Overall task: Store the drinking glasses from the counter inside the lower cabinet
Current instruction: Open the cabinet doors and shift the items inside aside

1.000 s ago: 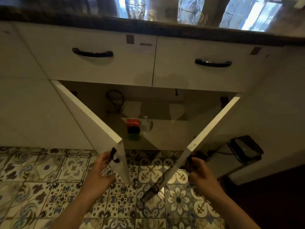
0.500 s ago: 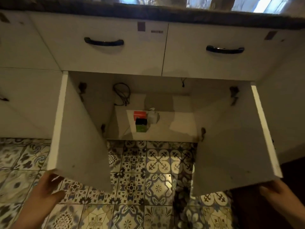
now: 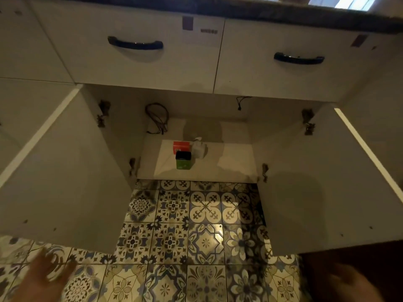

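The lower cabinet (image 3: 229,162) stands wide open under the counter, its left door (image 3: 61,171) and right door (image 3: 327,182) swung fully out. My left hand (image 3: 45,277) is blurred at the bottom left, fingers spread, below the left door and holding nothing. My right hand (image 3: 349,284) is a dark blur at the bottom right, off the right door; its fingers cannot be made out. No drinking glasses are in view; the dark counter edge (image 3: 218,9) runs along the top.
Inside the cabinet sit a green tin with a black lid (image 3: 183,160), an orange box (image 3: 181,147) and a pale plastic bag (image 3: 198,149). A looped cable (image 3: 157,117) hangs at the back. Two drawers with black handles (image 3: 135,43) are above. Patterned floor tiles (image 3: 185,236) lie below.
Both doors went from half-open to fully open. My hands let go of the handles and dropped toward the bottom corners. The view tilted down, so the glasses left the frame.
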`<state>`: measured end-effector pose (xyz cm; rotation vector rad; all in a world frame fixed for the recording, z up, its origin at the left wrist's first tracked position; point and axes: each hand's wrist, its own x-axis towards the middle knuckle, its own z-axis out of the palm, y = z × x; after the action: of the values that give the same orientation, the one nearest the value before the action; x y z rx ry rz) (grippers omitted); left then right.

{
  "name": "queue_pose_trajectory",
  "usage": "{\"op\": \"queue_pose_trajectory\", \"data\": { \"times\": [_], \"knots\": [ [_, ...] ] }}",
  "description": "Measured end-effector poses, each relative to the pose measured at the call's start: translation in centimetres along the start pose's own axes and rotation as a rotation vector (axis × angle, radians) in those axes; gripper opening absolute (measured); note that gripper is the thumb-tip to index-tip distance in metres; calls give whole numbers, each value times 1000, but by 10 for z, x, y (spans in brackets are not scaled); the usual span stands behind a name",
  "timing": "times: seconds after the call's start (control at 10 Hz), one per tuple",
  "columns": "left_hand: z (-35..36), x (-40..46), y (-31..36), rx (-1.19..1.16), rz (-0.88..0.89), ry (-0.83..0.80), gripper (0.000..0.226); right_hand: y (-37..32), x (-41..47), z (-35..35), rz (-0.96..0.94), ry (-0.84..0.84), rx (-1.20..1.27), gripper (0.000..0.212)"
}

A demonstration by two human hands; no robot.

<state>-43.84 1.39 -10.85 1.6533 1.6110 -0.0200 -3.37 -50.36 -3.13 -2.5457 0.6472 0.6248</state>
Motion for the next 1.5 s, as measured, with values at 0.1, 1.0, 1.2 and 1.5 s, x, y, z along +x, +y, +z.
{"op": "queue_pose_trajectory", "data": {
  "times": [0.1,1.0,1.2,1.5],
  "knots": [
    [36,-56,47,178,23,-216,82,-38,-64,58,-301,-240,-427,49],
    [92,-70,269,667,932,-94,81,-228,-155,111,-1060,-55,-570,64],
    [92,-44,266,661,916,-104,82,-250,-156,129,-1067,-68,-534,63],
    [136,18,283,690,850,-126,81,-284,-86,167,-1048,-144,-556,65]
  ]
}}
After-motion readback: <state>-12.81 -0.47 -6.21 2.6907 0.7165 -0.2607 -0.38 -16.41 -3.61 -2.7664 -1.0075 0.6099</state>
